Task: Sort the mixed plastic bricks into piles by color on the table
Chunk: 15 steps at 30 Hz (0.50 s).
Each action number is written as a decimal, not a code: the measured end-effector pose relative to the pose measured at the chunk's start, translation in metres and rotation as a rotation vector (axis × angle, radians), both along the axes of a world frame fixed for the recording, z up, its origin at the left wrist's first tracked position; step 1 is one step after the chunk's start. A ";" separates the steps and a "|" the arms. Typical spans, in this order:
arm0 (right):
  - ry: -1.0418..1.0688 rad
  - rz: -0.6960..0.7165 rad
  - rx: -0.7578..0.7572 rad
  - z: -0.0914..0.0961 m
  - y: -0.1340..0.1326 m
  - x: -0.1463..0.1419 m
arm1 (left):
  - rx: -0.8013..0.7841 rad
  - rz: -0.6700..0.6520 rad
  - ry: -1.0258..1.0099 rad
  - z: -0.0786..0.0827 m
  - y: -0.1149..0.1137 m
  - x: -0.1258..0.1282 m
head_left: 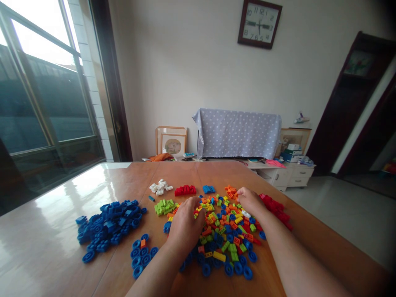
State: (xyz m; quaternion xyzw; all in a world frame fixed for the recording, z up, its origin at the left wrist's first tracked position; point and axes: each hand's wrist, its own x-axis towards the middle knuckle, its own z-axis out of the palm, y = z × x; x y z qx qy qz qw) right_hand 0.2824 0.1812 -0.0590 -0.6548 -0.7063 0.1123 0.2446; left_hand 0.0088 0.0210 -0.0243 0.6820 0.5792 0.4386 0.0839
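Observation:
A mixed heap of small toy building bricks (219, 256), in yellow, lime, orange, red and blue, spreads over the table in front of me. My left hand (186, 222) hangs over the heap's left side, fingers curved down and thumb apart, with nothing visible between them. At the heap's far right, my right hand (250, 200) has its fingertips pinched on an orange brick (237, 196) beside a small group of orange bricks (229, 190). Lime bricks (165, 207) lie just left of my left hand. The right forearm partly hides a pile of red bricks (276, 209).
A large blue brick pile (114, 222) and blue wheel-like rings (144, 259) lie left on the wooden table (62, 247). White bricks (160, 187), a red row (185, 189) and blue pieces (208, 189) sit farther back. Behind the table stands a low cabinet (289, 176).

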 end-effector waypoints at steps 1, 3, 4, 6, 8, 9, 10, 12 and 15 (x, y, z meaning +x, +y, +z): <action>0.008 -0.004 -0.002 -0.001 0.001 -0.001 | 0.006 0.002 0.000 0.000 0.000 -0.001; 0.029 -0.016 -0.004 -0.002 0.002 -0.002 | 0.016 0.009 0.003 -0.001 0.001 -0.002; 0.037 -0.017 -0.003 -0.002 0.003 -0.003 | 0.021 0.016 0.001 -0.001 0.002 -0.003; 0.052 -0.020 0.002 -0.001 0.003 -0.003 | 0.027 0.037 -0.016 -0.003 0.004 -0.005; 0.073 -0.019 0.018 0.002 0.000 -0.004 | 0.019 0.067 -0.049 -0.003 0.005 -0.007; 0.087 -0.010 0.031 0.004 -0.003 -0.006 | 0.008 0.085 -0.065 -0.003 0.006 -0.008; 0.100 0.012 0.045 0.006 -0.007 -0.008 | -0.006 0.102 -0.079 -0.002 0.007 -0.010; 0.115 0.097 0.070 0.012 -0.019 -0.016 | -0.046 0.137 -0.097 -0.001 0.008 -0.013; 0.096 0.294 0.095 0.022 -0.042 -0.037 | -0.108 0.186 -0.081 0.001 0.009 -0.017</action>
